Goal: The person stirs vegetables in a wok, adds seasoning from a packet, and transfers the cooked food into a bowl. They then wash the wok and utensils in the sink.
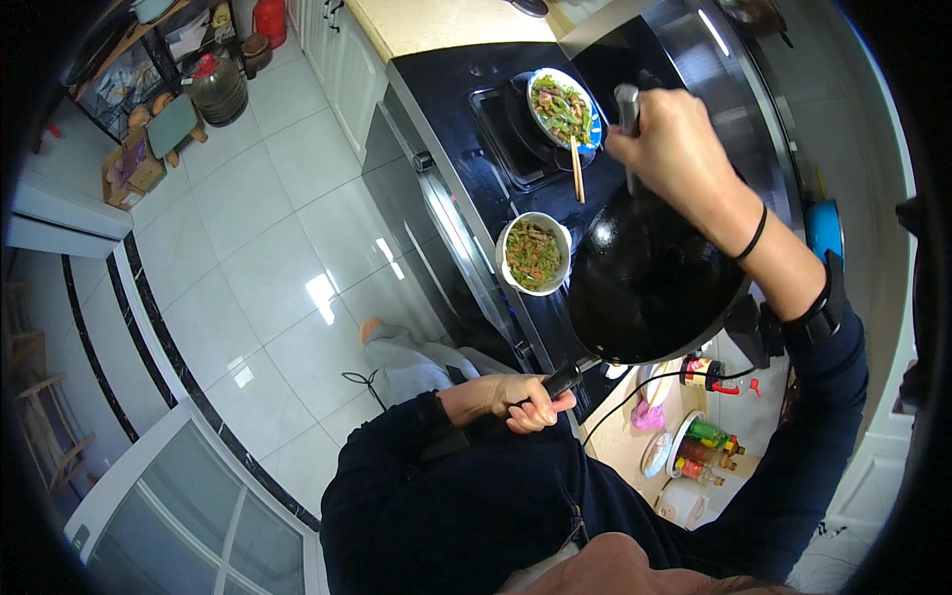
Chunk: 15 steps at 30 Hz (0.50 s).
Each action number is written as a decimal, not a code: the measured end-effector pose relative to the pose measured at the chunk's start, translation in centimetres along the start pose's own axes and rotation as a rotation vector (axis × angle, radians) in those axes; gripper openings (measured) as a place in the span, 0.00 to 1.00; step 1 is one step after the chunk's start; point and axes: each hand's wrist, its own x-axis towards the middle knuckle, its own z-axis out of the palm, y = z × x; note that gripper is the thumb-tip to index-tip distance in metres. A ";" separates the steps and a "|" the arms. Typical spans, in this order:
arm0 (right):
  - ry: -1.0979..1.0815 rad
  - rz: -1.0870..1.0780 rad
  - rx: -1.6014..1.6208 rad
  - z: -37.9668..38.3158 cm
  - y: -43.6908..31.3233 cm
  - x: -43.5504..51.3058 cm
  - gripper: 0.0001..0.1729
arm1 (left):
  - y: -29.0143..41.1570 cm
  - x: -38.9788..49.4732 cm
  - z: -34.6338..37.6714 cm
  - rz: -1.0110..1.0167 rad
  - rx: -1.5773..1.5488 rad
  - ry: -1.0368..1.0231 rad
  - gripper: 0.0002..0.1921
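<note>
My left hand (532,402) is closed around the black handle (563,380) of a dark wok (654,268), which looks tilted at the stove's near right. Above the wok, my right hand (673,137) grips the metal handle of a cooking utensil (628,108); its lower end reaches down towards the wok, mostly hidden by my hand. The wok's inside is dark and shiny. Left of it on the black cooktop (461,111) stands a white bowl (502,264) of chopped green food. Farther back, a blue-rimmed plate (595,134) holds green vegetables with meat, and wooden chopsticks (577,171) rest on its edge.
A black cable (632,390) runs past the wok above the right counter. Bottles (706,454), a pink cloth (648,416) and a patterned dish (657,455) stand there. A steel range hood (714,82) rises behind the cooktop. A pale counter (446,26) adjoins its left.
</note>
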 end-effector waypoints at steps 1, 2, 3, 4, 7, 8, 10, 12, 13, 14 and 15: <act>-0.057 0.003 0.065 0.2 0.0 -0.4 0.13 | 0.0 0.1 0.0 0.003 0.002 0.000 0.10; -0.057 -0.052 0.119 0.0 0.1 -0.5 0.14 | -0.1 0.1 0.0 0.005 -0.001 -0.010 0.10; 0.042 -0.061 0.067 -0.1 0.2 -0.6 0.14 | -0.1 0.2 0.0 0.008 -0.006 -0.025 0.10; 0.073 -0.064 0.041 -0.5 0.4 -0.5 0.15 | -0.1 0.2 -0.1 0.007 -0.005 -0.017 0.10; 0.132 -0.113 -0.011 -1.1 0.8 -0.5 0.15 | -0.2 0.1 -0.3 0.014 -0.008 -0.020 0.09; 0.130 -0.103 0.002 -1.1 0.7 -0.6 0.14 | -0.2 0.1 -0.4 0.017 -0.005 -0.032 0.09; 0.091 -0.098 0.032 -0.8 0.4 -1.0 0.14 | -0.1 0.2 -0.5 0.027 -0.014 -0.072 0.08; 0.025 -0.049 0.131 -0.5 0.0 -1.5 0.13 | -0.1 0.3 -0.7 0.043 -0.036 -0.130 0.08; -0.056 -0.002 0.172 -0.4 -0.1 -1.6 0.13 | -0.1 0.3 -0.7 0.045 -0.039 -0.125 0.08; -0.071 0.021 0.177 -0.5 0.1 -1.6 0.11 | -0.2 0.2 -0.7 0.050 -0.046 -0.119 0.08; -0.033 0.087 0.152 -0.6 0.1 -1.6 0.12 | -0.1 0.2 -0.6 0.057 -0.051 -0.124 0.08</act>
